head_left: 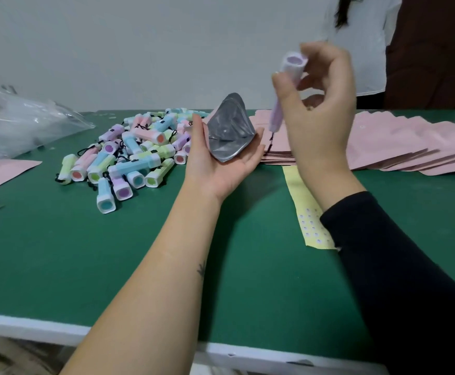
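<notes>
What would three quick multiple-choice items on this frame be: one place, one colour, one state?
1. Where does the pile of flashlights lie on the green table?
A) left of the left hand
B) at the table's near edge
C) on the floor

2. What colour is the flashlight in the right hand?
A) green
B) lilac
C) orange

3. How is the pouch in the left hand?
A) sealed flat
B) torn in half
C) held open, silver inside showing

Answers:
1 A, the pile sits left of that hand, toward the far side.
2 B, its body and lens end are lilac.
3 C, its mouth gapes between thumb and fingers.
</notes>
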The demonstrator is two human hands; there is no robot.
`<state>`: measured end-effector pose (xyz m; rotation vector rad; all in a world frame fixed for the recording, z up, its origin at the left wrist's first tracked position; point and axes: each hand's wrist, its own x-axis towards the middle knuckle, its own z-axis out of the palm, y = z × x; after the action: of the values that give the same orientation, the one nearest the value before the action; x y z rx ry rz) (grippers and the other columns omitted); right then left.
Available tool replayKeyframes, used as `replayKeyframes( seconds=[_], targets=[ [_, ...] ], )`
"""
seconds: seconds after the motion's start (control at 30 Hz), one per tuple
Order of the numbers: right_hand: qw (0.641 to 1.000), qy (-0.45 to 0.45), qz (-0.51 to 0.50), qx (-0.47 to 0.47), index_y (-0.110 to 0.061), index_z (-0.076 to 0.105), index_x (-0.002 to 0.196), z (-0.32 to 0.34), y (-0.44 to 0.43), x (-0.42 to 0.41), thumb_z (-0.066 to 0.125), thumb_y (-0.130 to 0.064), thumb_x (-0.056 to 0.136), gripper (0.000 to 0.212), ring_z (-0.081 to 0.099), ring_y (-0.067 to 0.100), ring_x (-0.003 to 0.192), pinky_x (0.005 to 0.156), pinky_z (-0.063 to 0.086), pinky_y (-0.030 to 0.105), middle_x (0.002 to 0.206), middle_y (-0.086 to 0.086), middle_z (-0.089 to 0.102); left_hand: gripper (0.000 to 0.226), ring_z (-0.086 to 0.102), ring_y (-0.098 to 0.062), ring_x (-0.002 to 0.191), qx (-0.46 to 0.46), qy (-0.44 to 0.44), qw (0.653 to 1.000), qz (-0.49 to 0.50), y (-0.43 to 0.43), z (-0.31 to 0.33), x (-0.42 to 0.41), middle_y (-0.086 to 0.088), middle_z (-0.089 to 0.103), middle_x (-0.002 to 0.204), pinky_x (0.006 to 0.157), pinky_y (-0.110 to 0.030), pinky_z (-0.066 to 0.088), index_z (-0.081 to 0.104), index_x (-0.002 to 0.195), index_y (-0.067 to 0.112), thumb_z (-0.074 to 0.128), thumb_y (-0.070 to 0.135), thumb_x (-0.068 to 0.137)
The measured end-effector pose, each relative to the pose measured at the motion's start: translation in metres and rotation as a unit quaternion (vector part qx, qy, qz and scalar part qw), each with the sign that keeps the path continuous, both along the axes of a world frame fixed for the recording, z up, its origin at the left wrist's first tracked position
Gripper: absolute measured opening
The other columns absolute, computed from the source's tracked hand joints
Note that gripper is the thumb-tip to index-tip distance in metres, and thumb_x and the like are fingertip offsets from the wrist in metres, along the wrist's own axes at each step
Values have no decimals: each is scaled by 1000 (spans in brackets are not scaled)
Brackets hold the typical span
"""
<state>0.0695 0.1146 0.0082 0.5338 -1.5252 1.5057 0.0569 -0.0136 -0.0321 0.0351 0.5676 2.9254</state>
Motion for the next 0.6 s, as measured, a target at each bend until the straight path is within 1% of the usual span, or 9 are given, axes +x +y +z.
replayKeyframes(
  seconds=[0.07,0.13,0.27,0.33,0.4,0.47,0.5,0.53,0.6],
  targets=[
    [999,38,-4,33,-22,49,104,-2,-12,9,69,-16,85,28,59,3,85,73,47,18,96,-17,56,79,55,-39,123,-1,20,999,-27,5,0,3,-22,57,135,107,-52,42,52,137,8,52,69,87],
    [997,47,2,66,-13,53,103,-8,-18,11,68,-11,86,23,61,6,88,78,49,20,95,-16,55,81,56,-39,123,-9,44,998,-52,8,0,5,-25,58,133,107,-52,42,53,135,6,46,72,88],
    [986,22,-15,163,-3,59,101,-21,-19,4,66,-10,85,19,63,13,86,78,52,27,94,-7,60,85,72,-36,90,20,80,993,-84,14,-1,9,-24,71,101,80,-45,58,72,99,-7,39,71,92],
    [976,13,-37,214,-3,60,99,-27,-18,1,64,-10,85,17,63,17,86,76,51,33,95,0,64,82,73,-32,85,25,74,994,-82,16,0,10,-21,72,93,78,-42,57,74,89,-7,41,68,92],
    [966,3,-58,253,-4,59,95,-31,-19,-1,64,-11,84,14,60,20,84,77,49,38,94,3,64,73,71,-30,87,8,52,997,-62,18,2,12,-18,72,91,85,-41,53,71,93,-1,45,66,92],
    [953,8,-92,290,-6,60,90,-33,-19,-3,66,-13,83,12,59,21,84,94,45,41,89,2,64,68,66,-28,95,-3,33,998,-50,20,5,13,-16,70,92,94,-39,48,67,95,2,46,66,92],
    [943,9,-119,312,-9,62,90,-33,-18,-3,66,-16,83,11,59,19,86,103,36,40,88,-1,65,67,65,-27,96,-6,25,999,-44,21,7,13,-15,70,92,95,-38,47,66,96,3,46,66,92],
    [931,6,-149,334,-13,63,89,-33,-18,-4,66,-21,83,11,59,18,89,106,27,38,87,-5,65,65,64,-26,97,-9,18,999,-38,22,8,14,-13,69,93,95,-38,47,65,100,4,47,67,91],
    [904,-16,-200,376,-22,67,89,-31,-16,-5,64,-32,86,10,55,15,99,102,21,35,85,-10,65,66,63,-23,110,-22,5,999,-28,23,11,15,-9,67,109,100,-37,46,60,121,9,48,66,91]
  ],
)
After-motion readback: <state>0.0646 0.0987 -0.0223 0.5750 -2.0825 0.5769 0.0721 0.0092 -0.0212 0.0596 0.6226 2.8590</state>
